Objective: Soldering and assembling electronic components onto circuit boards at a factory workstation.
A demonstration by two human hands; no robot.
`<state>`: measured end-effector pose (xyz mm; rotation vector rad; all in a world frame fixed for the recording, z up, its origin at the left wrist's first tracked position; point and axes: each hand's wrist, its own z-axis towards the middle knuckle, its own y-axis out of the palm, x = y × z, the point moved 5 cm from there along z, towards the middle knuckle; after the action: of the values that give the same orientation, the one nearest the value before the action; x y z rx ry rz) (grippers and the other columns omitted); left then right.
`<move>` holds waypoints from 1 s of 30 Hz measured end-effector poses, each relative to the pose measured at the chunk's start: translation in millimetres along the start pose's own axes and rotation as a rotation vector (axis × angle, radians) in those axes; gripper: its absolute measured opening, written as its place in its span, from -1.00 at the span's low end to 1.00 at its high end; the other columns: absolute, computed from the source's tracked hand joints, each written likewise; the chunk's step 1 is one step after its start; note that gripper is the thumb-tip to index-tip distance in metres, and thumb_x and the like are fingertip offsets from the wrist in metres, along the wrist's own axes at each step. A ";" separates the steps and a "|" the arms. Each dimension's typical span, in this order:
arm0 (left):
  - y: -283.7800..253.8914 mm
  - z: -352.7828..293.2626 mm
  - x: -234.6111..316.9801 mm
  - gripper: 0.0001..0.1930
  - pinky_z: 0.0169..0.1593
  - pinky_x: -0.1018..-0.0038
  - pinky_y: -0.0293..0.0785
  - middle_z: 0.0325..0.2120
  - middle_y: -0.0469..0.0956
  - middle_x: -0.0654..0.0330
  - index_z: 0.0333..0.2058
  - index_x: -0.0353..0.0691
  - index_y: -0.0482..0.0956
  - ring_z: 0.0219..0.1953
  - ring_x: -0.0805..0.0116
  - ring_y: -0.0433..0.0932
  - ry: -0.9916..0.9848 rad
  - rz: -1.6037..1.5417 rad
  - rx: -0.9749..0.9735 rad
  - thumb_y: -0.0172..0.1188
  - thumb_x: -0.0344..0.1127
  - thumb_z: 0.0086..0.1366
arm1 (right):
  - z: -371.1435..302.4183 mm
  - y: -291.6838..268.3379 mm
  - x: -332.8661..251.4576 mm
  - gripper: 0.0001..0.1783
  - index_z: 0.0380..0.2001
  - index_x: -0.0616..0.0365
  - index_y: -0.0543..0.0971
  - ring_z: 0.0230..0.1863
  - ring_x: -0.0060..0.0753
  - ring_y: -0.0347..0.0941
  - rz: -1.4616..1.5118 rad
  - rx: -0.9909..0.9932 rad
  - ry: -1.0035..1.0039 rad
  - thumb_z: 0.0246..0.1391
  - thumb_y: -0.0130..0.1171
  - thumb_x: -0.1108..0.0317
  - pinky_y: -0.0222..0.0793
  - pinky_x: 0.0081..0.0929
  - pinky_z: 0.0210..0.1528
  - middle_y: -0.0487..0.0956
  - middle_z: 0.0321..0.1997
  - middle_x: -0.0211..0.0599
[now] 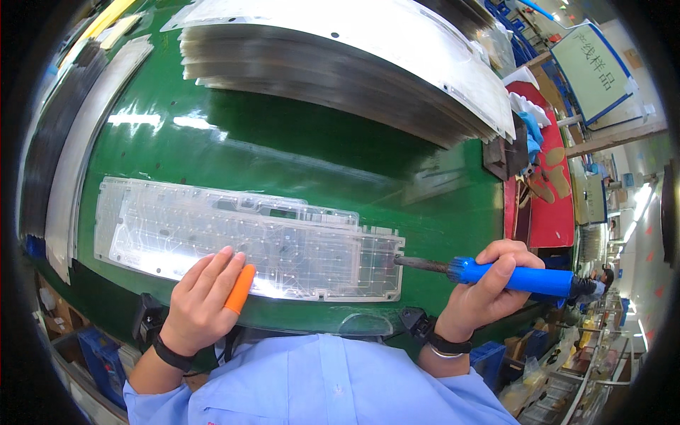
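Observation:
A clear keyboard membrane sheet with fine printed traces and dots lies flat on the green tabletop. My left hand rests its outstretched fingertips on the sheet's near edge, left of the middle. One of its fingers wears an orange finger cot. In my right hand is a soldering iron with a blue handle, held nearly level. Its dark metal tip points left and reaches the right edge of the membrane; whether it touches or hovers just above, I cannot tell.
A tall stack of flat sheets stands at the back of the green tabletop. Another stack lines the left side. At the right are a dark block, a red surface with gloves, and a green-toned board.

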<state>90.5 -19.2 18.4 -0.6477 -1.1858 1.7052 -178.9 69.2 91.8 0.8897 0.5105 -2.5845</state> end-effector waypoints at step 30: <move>71.8 106.3 64.9 -0.48 0.25 -0.18 -0.28 0.19 0.16 0.17 -0.04 0.12 0.52 0.30 -0.08 -0.09 0.267 -0.332 -0.352 0.02 0.22 0.10 | -3.9 -74.1 13.4 -0.80 -0.47 0.11 0.19 -0.58 -0.52 0.13 -0.088 0.341 0.035 0.14 -0.12 0.28 0.05 -0.58 -0.51 0.26 -0.61 -0.34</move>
<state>-52.0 -13.4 0.0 -0.8106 -1.3259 1.1066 -219.5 132.6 96.4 1.0419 0.1178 -2.7908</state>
